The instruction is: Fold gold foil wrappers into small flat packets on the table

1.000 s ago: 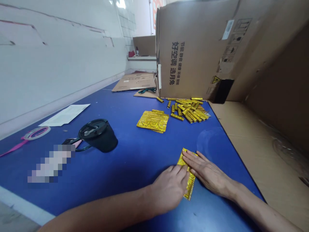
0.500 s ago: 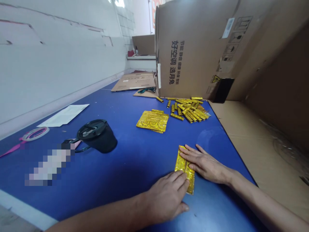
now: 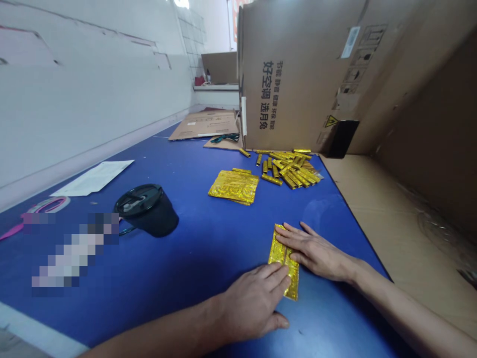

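Observation:
A shiny gold foil paper [image 3: 278,251], folded into a narrow strip with a seam down its middle, lies on the blue table. My left hand [image 3: 257,298] presses flat on its near part, thumb out to the side on the table. On its far right part rest the outstretched fingers of my right hand [image 3: 316,251]. Both hands are open and partly cover the strip. Beyond them sits a stack of flat gold foil papers [image 3: 234,186]. Farther back, a heap of small folded gold pieces [image 3: 292,169] lies against the cardboard box.
A large cardboard box [image 3: 298,74] stands at the back right, with a dark phone-like slab [image 3: 343,139] leaning on it. To the left are a black lidded mug [image 3: 149,211], a white sheet [image 3: 95,178] and a pink-and-white tape-like ring [image 3: 50,204]. Flat cardboard [image 3: 204,124] lies farther back.
My hands keep nearly the same place on the gold foil paper. The whole view has shifted slightly, so things appear a little more to the left.

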The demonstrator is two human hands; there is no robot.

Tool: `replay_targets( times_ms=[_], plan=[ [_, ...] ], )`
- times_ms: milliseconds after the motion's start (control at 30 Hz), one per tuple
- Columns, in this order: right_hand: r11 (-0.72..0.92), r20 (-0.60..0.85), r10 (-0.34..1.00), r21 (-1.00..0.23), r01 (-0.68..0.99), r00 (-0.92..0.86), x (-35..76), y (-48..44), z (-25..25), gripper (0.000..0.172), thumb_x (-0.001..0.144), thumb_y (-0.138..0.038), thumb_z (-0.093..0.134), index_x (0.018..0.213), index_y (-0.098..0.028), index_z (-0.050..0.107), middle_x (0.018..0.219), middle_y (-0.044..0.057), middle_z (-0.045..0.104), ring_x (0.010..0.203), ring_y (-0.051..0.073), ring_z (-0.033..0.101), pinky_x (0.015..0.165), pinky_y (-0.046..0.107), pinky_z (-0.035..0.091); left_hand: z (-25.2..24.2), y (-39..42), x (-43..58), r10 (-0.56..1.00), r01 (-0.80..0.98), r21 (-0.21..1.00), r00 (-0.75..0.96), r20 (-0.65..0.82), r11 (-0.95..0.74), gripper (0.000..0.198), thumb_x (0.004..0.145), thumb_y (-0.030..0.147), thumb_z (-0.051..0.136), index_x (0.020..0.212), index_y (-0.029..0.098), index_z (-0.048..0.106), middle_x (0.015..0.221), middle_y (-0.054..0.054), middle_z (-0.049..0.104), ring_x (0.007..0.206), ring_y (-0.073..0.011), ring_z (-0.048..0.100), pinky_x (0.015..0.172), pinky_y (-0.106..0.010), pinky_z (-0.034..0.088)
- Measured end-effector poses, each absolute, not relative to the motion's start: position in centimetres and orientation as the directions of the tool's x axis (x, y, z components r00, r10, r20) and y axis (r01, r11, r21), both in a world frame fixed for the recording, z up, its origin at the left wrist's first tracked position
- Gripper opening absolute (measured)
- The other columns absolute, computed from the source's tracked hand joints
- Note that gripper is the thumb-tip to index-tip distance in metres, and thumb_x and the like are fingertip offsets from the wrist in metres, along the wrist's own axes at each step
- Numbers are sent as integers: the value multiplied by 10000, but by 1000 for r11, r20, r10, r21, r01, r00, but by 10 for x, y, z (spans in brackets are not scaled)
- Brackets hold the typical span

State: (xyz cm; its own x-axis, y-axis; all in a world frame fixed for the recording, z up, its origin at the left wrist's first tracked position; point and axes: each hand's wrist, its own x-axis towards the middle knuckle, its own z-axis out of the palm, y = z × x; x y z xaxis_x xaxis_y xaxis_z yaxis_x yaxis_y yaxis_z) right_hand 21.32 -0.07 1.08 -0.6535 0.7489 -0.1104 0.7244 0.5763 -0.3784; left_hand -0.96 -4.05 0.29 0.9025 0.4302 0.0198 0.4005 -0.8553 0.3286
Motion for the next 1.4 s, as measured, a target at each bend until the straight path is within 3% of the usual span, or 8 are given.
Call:
replay_targets(
  times_ms=[233, 400, 467, 567, 667, 967, 1167, 1400],
  plan=[
    [497, 11, 853, -325, 805, -522, 231, 7, -7, 563, 828, -472, 381, 1325, -235, 263, 1394, 84, 233, 1273, 226, 161, 999, 523, 123, 7, -42, -10, 416, 405, 302, 909, -31, -863, 690, 784, 508, 458, 1277, 46, 321, 1333, -168, 315, 1246, -231, 243, 1023, -310, 189],
    [258, 206, 957, -289, 922, -203, 233, 8, -9, 522, 843, -418, 365, 1310, -195, 294, 1358, 137, 305, 1245, 261, 246, 960, 568, 186, 8, -41, -10, 413, 401, 317, 910, -32, -860, 699, 777, 524, 457, 1268, 42, 334, 1330, -171, 318, 1246, -235, 242, 1024, -315, 187],
    [303, 254, 941, -329, 894, -225, 218, -3, 1, 490, 867, -354, 331, 1324, -189, 265, 1364, 118, 302, 1251, 226, 237, 994, 514, 182, 8, -41, -10, 407, 393, 331, 913, -28, -858, 698, 783, 521, 449, 1273, 41, 325, 1332, -176, 311, 1246, -238, 240, 1022, -320, 194],
    [541, 171, 829, -487, 686, -533, 187, -22, 12, 475, 878, -311, 321, 1338, -227, 236, 1380, 73, 276, 1252, 187, 238, 1001, 422, 253, 8, -42, -9, 436, 411, 363, 900, -13, -837, 696, 763, 505, 493, 1278, 67, 325, 1302, -158, 368, 1219, -235, 294, 1018, -319, 207],
    [565, 70, 755, -574, 592, -652, 171, -26, 11, 454, 880, -319, 323, 1317, -200, 294, 1380, 70, 277, 1253, 175, 237, 1010, 389, 254, 10, -44, -8, 473, 441, 387, 881, -14, -810, 700, 723, 495, 551, 1265, 101, 347, 1270, -133, 410, 1199, -236, 322, 1016, -331, 211],
    [557, 121, 795, -532, 638, -594, 184, 6, -4, 407, 857, -191, 304, 1250, -144, 403, 1358, 82, 326, 1246, 143, 257, 1020, 352, 241, 13, -50, -5, 472, 464, 375, 878, -77, -803, 826, 703, 559, 525, 1273, 16, 277, 1354, -233, 213, 1247, -292, 211, 1009, -373, 218],
    [396, 164, 915, -539, 744, -368, 208, 16, 0, 328, 832, -324, 395, 1095, -187, 535, 1284, 80, 432, 1162, 191, 400, 955, 373, 334, 11, -50, -5, 481, 472, 372, 874, -75, -799, 847, 678, 569, 546, 1278, 40, 268, 1367, -224, 184, 1246, -291, 217, 1003, -384, 233],
    [246, 3, 961, -472, 847, -277, 228, 33, 13, 187, 736, -352, 513, 818, -225, 623, 837, 36, 622, 767, 194, 575, 697, 328, 437, 14, -49, -5, 465, 455, 375, 883, -67, -808, 836, 694, 571, 530, 1268, 13, 289, 1381, -239, 108, 1263, -292, 168, 1016, -365, 202]
  ],
)
